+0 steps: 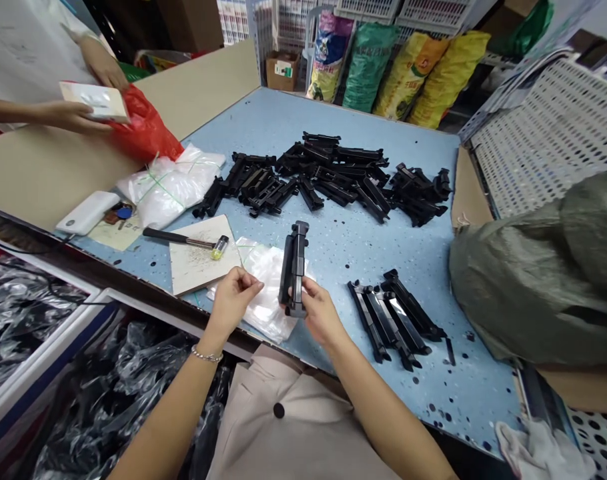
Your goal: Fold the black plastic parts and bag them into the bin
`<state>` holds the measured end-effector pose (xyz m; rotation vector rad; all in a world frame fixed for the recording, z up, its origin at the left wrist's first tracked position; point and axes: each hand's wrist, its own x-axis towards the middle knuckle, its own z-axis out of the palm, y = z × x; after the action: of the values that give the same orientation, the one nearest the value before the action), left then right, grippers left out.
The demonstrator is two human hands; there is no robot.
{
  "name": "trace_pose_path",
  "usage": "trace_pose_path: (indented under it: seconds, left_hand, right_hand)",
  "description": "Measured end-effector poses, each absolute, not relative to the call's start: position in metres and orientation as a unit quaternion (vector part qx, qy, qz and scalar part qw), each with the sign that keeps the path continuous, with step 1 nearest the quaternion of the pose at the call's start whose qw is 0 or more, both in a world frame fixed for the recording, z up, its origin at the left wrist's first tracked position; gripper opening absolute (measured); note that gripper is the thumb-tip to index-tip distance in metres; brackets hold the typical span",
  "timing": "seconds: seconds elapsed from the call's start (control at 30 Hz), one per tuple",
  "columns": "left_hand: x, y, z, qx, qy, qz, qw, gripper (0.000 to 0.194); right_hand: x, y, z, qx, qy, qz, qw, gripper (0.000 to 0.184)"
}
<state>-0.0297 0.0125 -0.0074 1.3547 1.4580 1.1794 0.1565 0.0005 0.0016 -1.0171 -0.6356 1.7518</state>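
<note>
My right hand [321, 310] grips a long black plastic part [297, 263] by its lower end, holding it nearly upright above the near edge of the table. My left hand [238, 297] is just left of it, thumb and fingers pinched together; whether anything is between them I cannot make out. Beneath and between both hands lies a stack of clear plastic bags [271, 303]. To the right of my right hand, several similar black parts [393, 320] lie side by side. A larger heap of black parts [333, 167] spreads across the middle of the table.
A hammer [183, 237] rests on a pale board [198, 267]. Behind it are a tied bundle of plastic bags [168, 183] and a white device [87, 212]. A co-worker's hands [78, 117] hold a small box and red bag. A dark green sack [543, 267] bulges at right.
</note>
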Motion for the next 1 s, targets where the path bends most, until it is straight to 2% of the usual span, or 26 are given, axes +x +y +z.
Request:
trace_pose_path:
  seconds: [0.03, 0.17, 0.27, 0.4, 0.47, 0.57, 0.67, 0.73, 0.77, 0.83, 0.9, 1.0]
  left_hand:
    - [-0.028, 0.013, -0.009, 0.584, 0.575, 0.443, 0.365, 0.004]
    - [-0.030, 0.019, -0.015, 0.702, 0.580, 0.339, 0.237, 0.036]
    - [-0.032, 0.019, -0.010, 0.697, 0.583, 0.331, 0.254, 0.045]
    - [-0.019, -0.008, 0.015, 0.726, 0.520, 0.339, 0.297, 0.046]
    - [-0.009, -0.028, 0.027, 0.771, 0.437, 0.320, 0.336, 0.048]
    - [0.002, -0.048, 0.033, 0.811, 0.357, 0.294, 0.357, 0.055]
    - [0.006, -0.053, 0.029, 0.822, 0.390, 0.249, 0.332, 0.068]
    - [0.004, -0.054, 0.032, 0.827, 0.413, 0.221, 0.312, 0.074]
    - [-0.001, -0.055, 0.036, 0.825, 0.424, 0.219, 0.302, 0.071]
    - [-0.021, -0.061, 0.048, 0.815, 0.455, 0.216, 0.288, 0.055]
    - [-0.059, -0.071, 0.058, 0.802, 0.494, 0.182, 0.282, 0.039]
    - [-0.132, -0.088, 0.051, 0.781, 0.560, 0.103, 0.255, 0.033]
  right_hand:
    - [0.161, -0.005, 0.005, -0.399, -0.255, 0.745, 0.471, 0.026]
    - [0.182, -0.025, -0.001, -0.335, -0.191, 0.856, 0.343, 0.029]
    - [0.190, -0.032, -0.019, -0.308, -0.108, 0.897, 0.297, 0.029]
    - [0.186, -0.027, -0.032, -0.258, -0.042, 0.922, 0.286, 0.029]
    - [0.180, -0.024, -0.030, -0.286, -0.068, 0.893, 0.342, 0.026]
    - [0.171, -0.024, -0.023, -0.393, -0.200, 0.793, 0.421, 0.021]
    - [0.164, -0.032, -0.012, -0.507, -0.398, 0.644, 0.412, 0.012]
    - [0.160, -0.041, -0.002, -0.511, -0.498, 0.586, 0.382, 0.013]
    - [0.159, -0.045, 0.003, -0.484, -0.529, 0.597, 0.360, 0.017]
    - [0.162, -0.051, 0.014, -0.410, -0.553, 0.657, 0.306, 0.024]
    - [0.177, -0.054, 0.024, -0.389, -0.575, 0.667, 0.270, 0.029]
    - [0.223, -0.052, 0.033, -0.519, -0.635, 0.517, 0.244, 0.029]
